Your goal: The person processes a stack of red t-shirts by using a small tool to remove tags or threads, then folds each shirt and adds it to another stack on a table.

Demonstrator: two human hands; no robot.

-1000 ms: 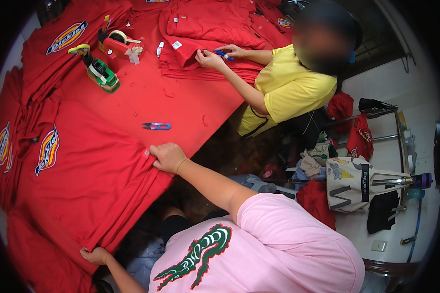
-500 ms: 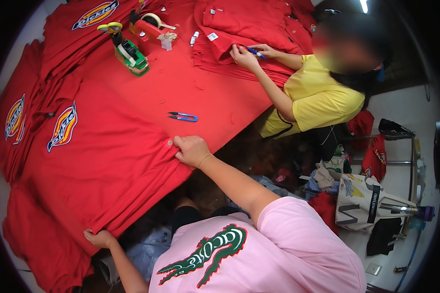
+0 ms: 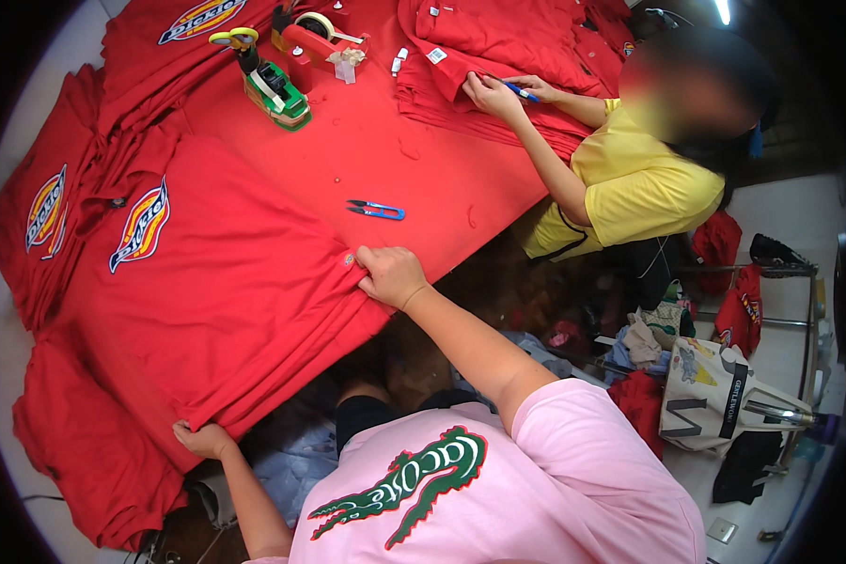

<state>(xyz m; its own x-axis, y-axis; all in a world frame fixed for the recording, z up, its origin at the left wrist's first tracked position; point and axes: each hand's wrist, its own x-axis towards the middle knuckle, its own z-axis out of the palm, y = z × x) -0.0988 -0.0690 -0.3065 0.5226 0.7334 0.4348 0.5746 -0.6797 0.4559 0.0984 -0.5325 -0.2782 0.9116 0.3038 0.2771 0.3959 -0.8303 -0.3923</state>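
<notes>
A red T-shirt (image 3: 226, 254) with a colourful chest print lies spread over the table's near left side. Its bottom hem runs along the near table edge. My left hand (image 3: 204, 440) is closed on the hem's near left corner, fingers pinching the cloth. At the other end of the hem, my right hand (image 3: 392, 276) grips the cloth beside a small light tag (image 3: 349, 260). Between the two hands the fabric is drawn into soft folds. Blue thread snips (image 3: 376, 210) lie on the table just beyond my right hand.
Other red shirts (image 3: 52, 207) lie left, some hanging over the edge. A green tape dispenser (image 3: 277, 94), yellow-handled scissors (image 3: 235, 38) and a red tape dispenser (image 3: 324, 42) stand at the back. A co-worker in yellow (image 3: 649, 179) handles stacked red garments (image 3: 498, 52) with a blue pen.
The whole view has shifted slightly, with the scene sitting a little further right and higher. Both my hands keep their hold on the shirt hem; little else differs.
</notes>
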